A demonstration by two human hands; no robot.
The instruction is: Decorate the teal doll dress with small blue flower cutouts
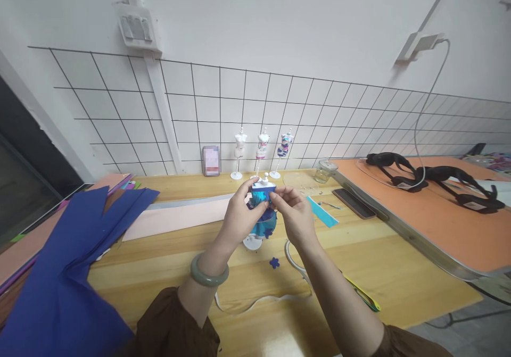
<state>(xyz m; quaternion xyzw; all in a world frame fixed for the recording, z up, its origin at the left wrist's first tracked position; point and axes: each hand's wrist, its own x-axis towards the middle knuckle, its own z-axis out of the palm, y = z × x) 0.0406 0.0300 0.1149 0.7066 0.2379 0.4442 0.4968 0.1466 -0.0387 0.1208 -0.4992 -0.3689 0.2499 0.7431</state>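
Observation:
A miniature dress form (pixel 270 177) wears a teal and dark blue dress (pixel 261 229), with a dark blue band across its chest. It stands upright on a round white base (pixel 253 242). My left hand (pixel 238 216) is closed around its left side, thumb pressed on the bodice. At the right edge of the band, my right hand (pixel 298 216) pinches the fabric between thumb and forefinger; its other fingers are curled. Below the dress, a dark blue fabric flower (pixel 274 263) lies on the wooden table (pixel 167 288).
Behind stand three white mini dress forms (pixel 240 147) and a propped phone (pixel 211 161). Blue fabric (pixel 67 272) and a pale pink strip (pixel 171 219) lie left. Rightward are a teal strip (pixel 322 212), glass jar (pixel 325 171), dark phone (pixel 354 204), yellow snips (pixel 363 294) and white cord (pixel 263 299).

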